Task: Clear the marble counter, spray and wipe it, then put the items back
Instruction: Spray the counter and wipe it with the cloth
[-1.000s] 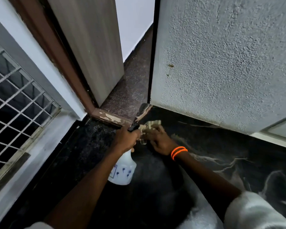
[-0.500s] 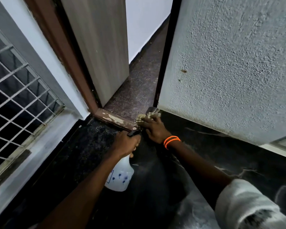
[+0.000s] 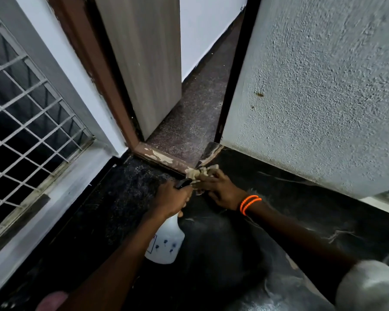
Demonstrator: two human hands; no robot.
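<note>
A black marble counter (image 3: pixel 323 221) with pale veins fills the lower frame. My left hand (image 3: pixel 172 197) grips the neck of a white spray bottle (image 3: pixel 166 243) with small blue flowers; its black nozzle points toward the far corner. My right hand (image 3: pixel 220 189), with orange bands on the wrist, presses a crumpled beige cloth (image 3: pixel 200 171) onto the counter's far corner beside the door sill. The two hands nearly touch.
A peeling brown door sill (image 3: pixel 162 157) and a half-open grey door (image 3: pixel 144 63) stand just beyond the corner. A rough plastered wall (image 3: pixel 323 97) borders the counter on the right. At the left is a barred window (image 3: pixel 27 113) with a white ledge.
My right hand pushed the cloth forward into the corner by the sill, then drew it back slightly. My left hand held the bottle in about the same place.
</note>
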